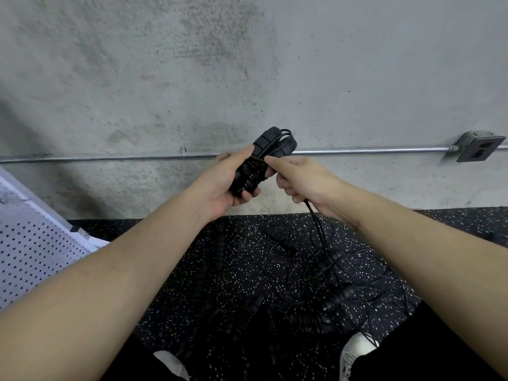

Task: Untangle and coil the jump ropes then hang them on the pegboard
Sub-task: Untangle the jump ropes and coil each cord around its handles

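My left hand [229, 182] grips a black jump rope [268, 144] by its two handles held side by side, with thin black cord wound around them. My right hand [302, 180] pinches the same cord right beside the wraps, and the loose end runs from under that hand down to the floor. A tangle of other black jump ropes [316, 287] with ribbed handles lies on the speckled floor between my feet. The white pegboard [35, 259] leans at the left edge of the view.
A grey concrete wall [247, 64] stands close ahead, with a metal conduit pipe [110, 156] running across it to an outlet box [479, 147] at the right. The floor is black speckled rubber [242, 259]. My white shoes [354, 350] show at the bottom.
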Motion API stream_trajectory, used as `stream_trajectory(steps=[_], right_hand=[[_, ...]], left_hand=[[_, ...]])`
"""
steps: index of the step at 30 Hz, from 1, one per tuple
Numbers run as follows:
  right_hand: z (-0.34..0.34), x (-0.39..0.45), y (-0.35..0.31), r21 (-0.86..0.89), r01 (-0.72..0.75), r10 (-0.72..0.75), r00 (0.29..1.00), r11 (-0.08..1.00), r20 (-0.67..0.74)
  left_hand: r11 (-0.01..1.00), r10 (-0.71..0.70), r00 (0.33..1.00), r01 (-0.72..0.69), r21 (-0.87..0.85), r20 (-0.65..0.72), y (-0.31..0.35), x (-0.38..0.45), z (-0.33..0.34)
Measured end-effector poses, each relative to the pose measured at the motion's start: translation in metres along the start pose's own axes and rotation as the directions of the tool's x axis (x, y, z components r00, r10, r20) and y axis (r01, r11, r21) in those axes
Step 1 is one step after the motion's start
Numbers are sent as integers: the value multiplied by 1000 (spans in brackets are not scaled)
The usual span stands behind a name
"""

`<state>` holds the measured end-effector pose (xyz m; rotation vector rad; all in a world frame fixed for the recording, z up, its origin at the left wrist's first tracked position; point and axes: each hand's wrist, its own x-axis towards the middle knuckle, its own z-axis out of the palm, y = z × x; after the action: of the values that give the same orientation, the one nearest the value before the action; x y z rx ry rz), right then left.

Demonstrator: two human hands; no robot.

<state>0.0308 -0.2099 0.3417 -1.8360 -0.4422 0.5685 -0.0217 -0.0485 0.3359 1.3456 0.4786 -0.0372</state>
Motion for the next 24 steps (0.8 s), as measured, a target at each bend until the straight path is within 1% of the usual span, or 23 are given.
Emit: stream_trajectory(steps=[3, 5, 7, 9, 11, 15, 17, 19, 20, 22, 24], right_hand=[[0, -2, 4, -41, 54, -54, 998, 998, 21], [-1, -3, 5, -85, 88, -82, 995, 993, 62], [-3, -4, 5, -93, 101, -93, 992, 990, 86], [-7, -4, 5, -76, 119, -110, 988, 990, 109], [-11, -4, 5, -71, 128, -118, 984, 989, 134], [-20, -3, 5, -137, 159, -141, 981, 978, 134], [-27, -3, 6, -142, 156, -121, 966, 977, 227], [-33, -4, 8, -88, 112, -74, 934, 990, 350], [-36, -4, 10, -55, 83, -55, 920, 995, 388], [-43, -3, 13, -64, 56, -26, 918, 996, 396], [-49, -2, 15, -201, 53, 20, 939, 978, 342]], left_hand=[[999, -18, 1000, 18, -37, 2, 2, -1, -3], [992, -51, 999, 51, -116, 4, 5, -2, -8], [978, -71, 997, 77, -194, 39, 9, -4, -13], [969, -68, 994, 87, -229, 91, 11, -5, -16], [970, -60, 989, 90, -225, 134, 12, -7, -17], [975, -57, 975, 100, -197, 215, 15, -11, -18], [978, -60, 965, 107, -178, 255, 15, -12, -18], [978, -62, 956, 116, -174, 287, 14, -12, -20], [978, -63, 952, 119, -171, 301, 14, -13, -21], [980, -67, 939, 126, -156, 337, 14, -14, -24], [986, -74, 917, 125, -106, 392, 13, -15, -27]])
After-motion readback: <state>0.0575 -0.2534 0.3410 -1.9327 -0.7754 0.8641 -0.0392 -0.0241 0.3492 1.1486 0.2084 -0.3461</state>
